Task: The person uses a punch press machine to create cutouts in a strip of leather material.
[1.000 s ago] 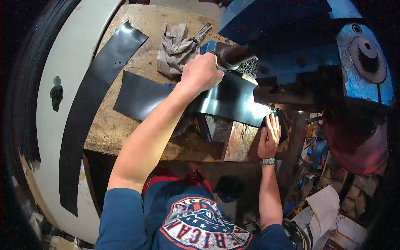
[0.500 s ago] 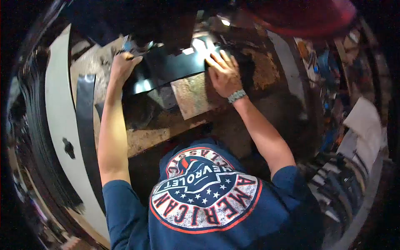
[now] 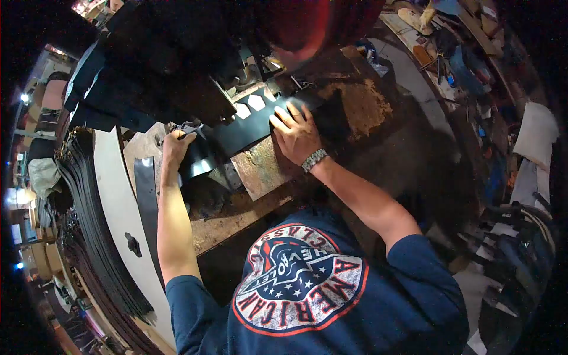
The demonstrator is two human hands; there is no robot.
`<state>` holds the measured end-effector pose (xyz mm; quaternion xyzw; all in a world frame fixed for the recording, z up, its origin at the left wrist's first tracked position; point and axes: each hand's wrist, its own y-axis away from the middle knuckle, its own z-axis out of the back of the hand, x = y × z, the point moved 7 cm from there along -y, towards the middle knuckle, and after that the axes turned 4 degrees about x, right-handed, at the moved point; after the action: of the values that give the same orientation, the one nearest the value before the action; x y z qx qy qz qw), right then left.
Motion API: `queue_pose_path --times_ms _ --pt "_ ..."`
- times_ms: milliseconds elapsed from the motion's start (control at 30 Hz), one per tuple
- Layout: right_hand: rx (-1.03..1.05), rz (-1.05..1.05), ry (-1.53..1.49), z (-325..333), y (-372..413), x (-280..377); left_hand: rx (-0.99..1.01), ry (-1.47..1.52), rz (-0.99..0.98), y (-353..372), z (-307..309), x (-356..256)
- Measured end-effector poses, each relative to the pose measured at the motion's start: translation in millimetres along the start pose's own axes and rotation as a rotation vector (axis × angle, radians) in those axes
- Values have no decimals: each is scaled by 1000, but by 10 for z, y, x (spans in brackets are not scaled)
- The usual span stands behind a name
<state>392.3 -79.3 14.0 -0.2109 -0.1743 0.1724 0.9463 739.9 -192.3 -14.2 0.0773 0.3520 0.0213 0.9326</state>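
Observation:
My left hand point(image 3: 176, 148) is closed at the left end of the work surface, its fingers curled round something small and dark that I cannot make out. A shiny black sheet point(image 3: 239, 135) lies between my hands, with pale pointed shapes point(image 3: 256, 102) showing along its far edge. On the sheet's right part rests my right hand point(image 3: 297, 135), fingers spread flat, a metal bracelet on the wrist. Beneath the sheet's near edge is a worn brown board point(image 3: 258, 170). Dark machinery point(image 3: 171, 65) overhangs the far side and hides what is under it.
Long black strips point(image 3: 103, 219) hang in a bundle at the left, beside a pale panel point(image 3: 118, 195) and a narrow black strip point(image 3: 146, 189). A red rounded part point(image 3: 296, 29) hangs above. White sheet material point(image 3: 534, 133) and a cluttered bench point(image 3: 449, 65) are at the right.
The camera view has turned and shifted, showing more of the left side and the machinery. The black sheet's far edge shows more pale shapes. Both hands remain at the sheet.

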Motion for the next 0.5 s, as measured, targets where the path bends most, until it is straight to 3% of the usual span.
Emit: queue_pose_path --times_ms 500 --pt "-60 -69 -60 73 -15 -48 -8 -55 27 48 37 -68"
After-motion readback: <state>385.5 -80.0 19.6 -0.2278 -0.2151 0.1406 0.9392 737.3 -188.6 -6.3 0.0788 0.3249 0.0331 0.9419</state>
